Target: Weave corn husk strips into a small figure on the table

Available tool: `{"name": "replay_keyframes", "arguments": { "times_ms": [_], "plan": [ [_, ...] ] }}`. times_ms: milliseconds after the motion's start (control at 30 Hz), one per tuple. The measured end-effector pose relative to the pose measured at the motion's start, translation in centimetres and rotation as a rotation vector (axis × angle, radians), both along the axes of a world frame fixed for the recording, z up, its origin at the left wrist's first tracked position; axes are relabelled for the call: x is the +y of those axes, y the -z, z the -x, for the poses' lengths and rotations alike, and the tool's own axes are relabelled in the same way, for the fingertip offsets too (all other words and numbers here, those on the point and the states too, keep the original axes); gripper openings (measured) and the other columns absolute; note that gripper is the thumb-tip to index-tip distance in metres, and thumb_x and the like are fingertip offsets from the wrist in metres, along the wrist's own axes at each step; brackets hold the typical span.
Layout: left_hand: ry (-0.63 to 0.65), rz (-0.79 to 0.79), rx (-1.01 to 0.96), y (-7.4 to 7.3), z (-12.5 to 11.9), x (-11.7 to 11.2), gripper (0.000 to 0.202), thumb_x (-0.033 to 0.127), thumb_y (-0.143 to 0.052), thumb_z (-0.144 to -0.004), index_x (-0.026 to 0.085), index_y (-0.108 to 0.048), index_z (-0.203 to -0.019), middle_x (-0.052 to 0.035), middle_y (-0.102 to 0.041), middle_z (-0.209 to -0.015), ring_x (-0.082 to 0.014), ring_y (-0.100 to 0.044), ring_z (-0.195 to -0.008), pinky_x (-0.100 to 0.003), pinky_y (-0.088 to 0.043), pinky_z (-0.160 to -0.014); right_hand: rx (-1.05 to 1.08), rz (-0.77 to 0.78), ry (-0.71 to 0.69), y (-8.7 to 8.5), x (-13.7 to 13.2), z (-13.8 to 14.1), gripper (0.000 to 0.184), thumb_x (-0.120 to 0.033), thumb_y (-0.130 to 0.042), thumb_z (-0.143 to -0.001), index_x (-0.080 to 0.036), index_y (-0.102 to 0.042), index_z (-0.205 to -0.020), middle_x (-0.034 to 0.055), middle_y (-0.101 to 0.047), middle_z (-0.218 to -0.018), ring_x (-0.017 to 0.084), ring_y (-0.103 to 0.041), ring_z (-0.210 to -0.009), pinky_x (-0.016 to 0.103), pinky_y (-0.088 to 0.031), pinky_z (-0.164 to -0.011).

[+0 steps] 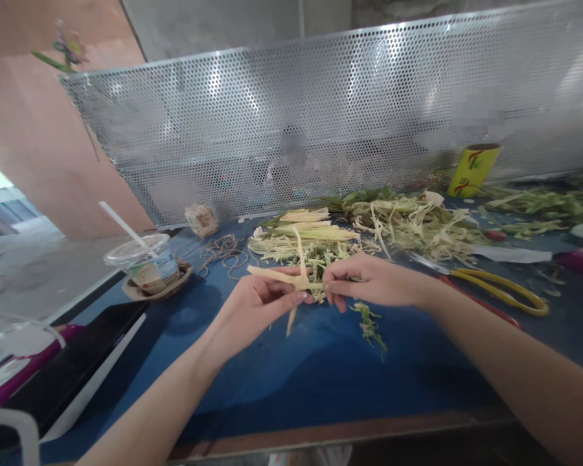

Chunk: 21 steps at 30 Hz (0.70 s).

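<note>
Pale yellow leaf strips (300,281), crossed over one another at the middle, are held up between both hands above the blue table. My left hand (267,301) pinches the crossing, thumb in front and fingers behind. One strip end points up, one left and one down. On the other side, my right hand (352,281) has its fingers closed round the right-hand end. Its fingertips partly hide that end. Just behind the hands lies a heap of small green plant bits (330,251), with a stack of flat yellow strips (315,228) beyond it.
A lidded plastic cup with a straw (148,265) stands at left near loose twine (221,252). Yellow-handled scissors (502,291) and a knife (510,252) lie at right, before dried leaves (418,223). A perforated metal screen (320,116) borders the back.
</note>
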State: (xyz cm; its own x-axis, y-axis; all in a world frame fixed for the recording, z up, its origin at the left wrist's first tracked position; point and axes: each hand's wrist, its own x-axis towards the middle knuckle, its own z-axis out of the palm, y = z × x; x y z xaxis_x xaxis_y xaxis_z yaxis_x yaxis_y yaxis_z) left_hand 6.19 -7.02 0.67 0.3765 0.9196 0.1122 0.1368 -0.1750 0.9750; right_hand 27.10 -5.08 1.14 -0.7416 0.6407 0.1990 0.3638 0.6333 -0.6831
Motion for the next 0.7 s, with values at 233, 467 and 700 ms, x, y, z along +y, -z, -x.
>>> {"name": "replay_keyframes", "arguments": {
  "times_ms": [233, 467, 700],
  "plan": [
    [0.128, -0.04, 0.11, 0.0, 0.0, -0.2, 0.084, 0.027, -0.057, -0.077, 0.014, -0.001, -0.138, -0.0028, -0.072, -0.073, -0.0174, -0.066, -0.079, -0.029, -0.046, -0.074, 0.073, 0.03, 0.026, 0.3, -0.5, 1.0, 0.034, -0.028, -0.051, -0.081, -0.021, -0.047, -0.115, 0.0012, -0.06, -0.08, 0.013, -0.055, -0.073, 0.026, -0.042, -0.067],
    [0.093, -0.024, 0.127, 0.0, -0.4, -0.8, 0.101, 0.025, -0.061, -0.075, 0.015, 0.021, -0.134, 0.0028, -0.065, -0.055, -0.0143, -0.062, -0.054, -0.021, -0.041, -0.051, 0.402, 0.414, -0.067, 1.8, -0.4, 2.4, 0.029, -0.03, -0.059, -0.076, -0.016, -0.052, -0.1, -0.001, -0.059, -0.071, 0.008, -0.056, -0.062, 0.022, -0.044, -0.059],
    [-0.006, -0.096, 0.161, 0.1, -0.1, -0.5, 0.081, 0.03, -0.064, -0.07, 0.018, -0.014, -0.133, 0.0027, -0.065, -0.061, -0.0132, -0.059, -0.059, -0.021, -0.04, -0.052, 0.417, 0.428, -0.028, 1.7, -0.5, 2.5, 0.023, -0.031, -0.063, -0.072, -0.017, -0.051, -0.085, -0.0022, -0.058, -0.069, 0.007, -0.055, -0.061, 0.019, -0.044, -0.056]
  ]
}}
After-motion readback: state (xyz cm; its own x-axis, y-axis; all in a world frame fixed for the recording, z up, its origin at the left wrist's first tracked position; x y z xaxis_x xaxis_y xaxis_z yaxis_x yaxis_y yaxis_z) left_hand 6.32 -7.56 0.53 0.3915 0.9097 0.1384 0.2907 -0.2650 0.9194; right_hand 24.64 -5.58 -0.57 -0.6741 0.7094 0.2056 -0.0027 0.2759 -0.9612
